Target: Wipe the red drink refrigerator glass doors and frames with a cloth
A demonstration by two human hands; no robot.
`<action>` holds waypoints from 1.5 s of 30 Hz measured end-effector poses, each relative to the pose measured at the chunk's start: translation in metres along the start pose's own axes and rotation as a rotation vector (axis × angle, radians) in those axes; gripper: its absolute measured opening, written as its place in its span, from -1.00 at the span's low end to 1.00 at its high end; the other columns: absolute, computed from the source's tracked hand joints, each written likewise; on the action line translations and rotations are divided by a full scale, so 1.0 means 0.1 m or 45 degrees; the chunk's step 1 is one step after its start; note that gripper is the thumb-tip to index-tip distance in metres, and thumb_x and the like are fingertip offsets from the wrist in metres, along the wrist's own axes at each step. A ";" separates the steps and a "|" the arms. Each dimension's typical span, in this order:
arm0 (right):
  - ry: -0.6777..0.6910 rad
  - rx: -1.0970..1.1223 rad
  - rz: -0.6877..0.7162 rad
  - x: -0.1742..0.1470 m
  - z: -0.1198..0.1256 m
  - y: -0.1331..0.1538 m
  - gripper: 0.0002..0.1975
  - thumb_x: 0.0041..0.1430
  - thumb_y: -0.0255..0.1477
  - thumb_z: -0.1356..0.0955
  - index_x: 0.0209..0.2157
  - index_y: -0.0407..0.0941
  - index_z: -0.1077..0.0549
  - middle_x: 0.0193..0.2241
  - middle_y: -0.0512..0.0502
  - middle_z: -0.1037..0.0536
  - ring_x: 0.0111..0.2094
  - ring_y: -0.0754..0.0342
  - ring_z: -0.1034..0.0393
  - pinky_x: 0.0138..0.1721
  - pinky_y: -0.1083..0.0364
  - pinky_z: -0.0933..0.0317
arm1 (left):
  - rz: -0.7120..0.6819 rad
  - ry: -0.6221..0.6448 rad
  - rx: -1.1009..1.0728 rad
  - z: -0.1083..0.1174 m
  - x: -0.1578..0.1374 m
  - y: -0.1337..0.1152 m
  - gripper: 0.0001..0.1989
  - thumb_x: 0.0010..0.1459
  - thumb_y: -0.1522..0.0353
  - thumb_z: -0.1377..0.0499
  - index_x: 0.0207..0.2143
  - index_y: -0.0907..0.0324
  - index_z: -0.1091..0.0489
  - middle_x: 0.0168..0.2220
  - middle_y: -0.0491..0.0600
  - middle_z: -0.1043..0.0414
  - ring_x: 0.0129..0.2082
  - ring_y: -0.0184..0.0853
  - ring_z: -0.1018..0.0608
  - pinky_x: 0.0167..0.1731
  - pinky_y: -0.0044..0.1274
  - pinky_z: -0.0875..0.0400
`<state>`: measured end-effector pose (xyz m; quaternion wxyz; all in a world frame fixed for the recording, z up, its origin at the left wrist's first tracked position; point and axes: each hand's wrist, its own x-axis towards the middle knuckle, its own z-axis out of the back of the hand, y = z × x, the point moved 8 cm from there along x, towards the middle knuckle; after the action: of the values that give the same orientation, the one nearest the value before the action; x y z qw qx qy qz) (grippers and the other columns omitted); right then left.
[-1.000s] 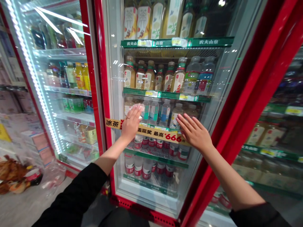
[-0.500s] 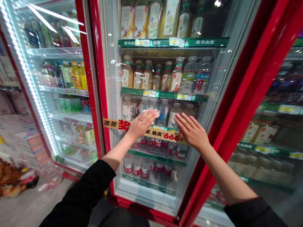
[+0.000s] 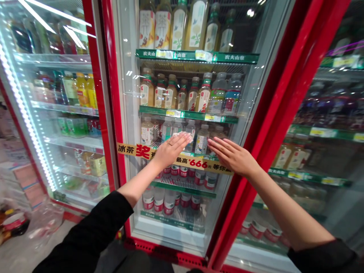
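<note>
Head view: your left hand (image 3: 170, 151) lies flat, fingers close together over a white wipe (image 3: 179, 134) at the glass door (image 3: 248, 32); spread pressure evenly. Your right hand (image 3: 234, 156) is flat, visibly holding nothing; whether it touches, you cannot tell. The door strip (image 3: 196, 163) reads “冰茶”, “最高 ¥666元”; behind, a green shelf edge (image 3: 222, 57) reads “农夫山泉”.

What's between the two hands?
In the head view, glass door lies between the left hand and right hand; a white-labelled bottle shows through it, and a yellow strip crosses lower down.
</note>
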<state>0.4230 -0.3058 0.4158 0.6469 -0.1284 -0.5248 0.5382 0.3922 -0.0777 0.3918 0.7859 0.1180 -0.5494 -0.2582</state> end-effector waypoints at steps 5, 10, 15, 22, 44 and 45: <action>0.002 -0.108 -0.330 -0.18 0.11 -0.31 -0.08 0.47 -0.50 -0.33 0.62 0.03 0.26 0.55 -0.06 -0.19 0.52 -0.10 -0.20 0.51 -0.15 -0.14 | 0.437 -0.235 -0.025 0.18 0.36 0.30 -0.24 0.51 0.50 0.01 0.64 0.05 0.18 0.57 0.04 -0.18 0.60 -0.20 -0.15 0.57 -0.20 -0.20; -0.132 -0.090 -0.597 -0.32 0.10 -0.34 -0.12 0.46 -0.54 -0.26 0.63 0.04 0.24 0.57 -0.07 -0.12 0.52 -0.16 -0.20 0.54 -0.21 -0.07 | 0.307 -0.174 0.033 -0.09 0.59 -0.18 -0.26 0.52 0.47 0.01 0.64 0.12 0.18 0.54 0.07 -0.22 0.59 -0.20 -0.20 0.57 -0.23 -0.20; -0.181 -0.050 -0.630 -0.43 0.08 -0.32 -0.10 0.43 -0.57 -0.25 0.62 0.11 0.24 0.55 -0.01 -0.17 0.52 -0.14 -0.21 0.55 -0.22 -0.06 | -0.151 -0.014 0.030 -0.17 0.21 -0.47 -0.19 0.48 0.43 -0.10 0.63 0.20 0.22 0.54 0.08 -0.23 0.56 -0.25 -0.27 0.55 -0.31 -0.17; -0.194 -0.024 -0.536 -0.46 0.08 -0.25 -0.10 0.42 -0.57 -0.26 0.62 0.10 0.22 0.51 -0.02 -0.28 0.49 -0.11 -0.27 0.53 -0.19 -0.11 | 0.283 -0.131 0.019 0.01 0.75 -0.13 -0.27 0.52 0.47 0.02 0.63 0.15 0.16 0.58 0.03 -0.13 0.61 -0.23 -0.12 0.61 -0.26 -0.08; -0.407 -0.234 -0.990 -0.89 0.00 -0.22 -0.03 0.31 -0.48 -0.28 0.63 -0.13 0.24 0.61 -0.18 0.08 0.56 -0.31 -0.07 0.51 -0.34 -0.15 | 0.153 -0.177 -0.109 -0.27 1.19 -0.71 -0.27 0.50 0.50 0.03 0.63 0.13 0.14 0.56 0.05 -0.19 0.60 -0.18 -0.16 0.61 -0.18 -0.10; -0.401 -0.237 -0.994 -0.90 0.00 -0.22 -0.04 0.33 -0.48 -0.27 0.63 -0.13 0.24 0.61 -0.18 0.07 0.56 -0.29 -0.07 0.51 -0.33 -0.16 | 0.103 -0.164 -0.105 -0.30 1.19 -0.81 -0.29 0.50 0.51 0.04 0.62 0.16 0.10 0.55 0.05 -0.21 0.59 -0.20 -0.17 0.61 -0.21 -0.12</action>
<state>0.4470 -0.3886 0.3831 0.6995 0.1057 -0.6728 0.2166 0.4290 -0.2118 0.4381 0.7630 0.0465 -0.5919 -0.2555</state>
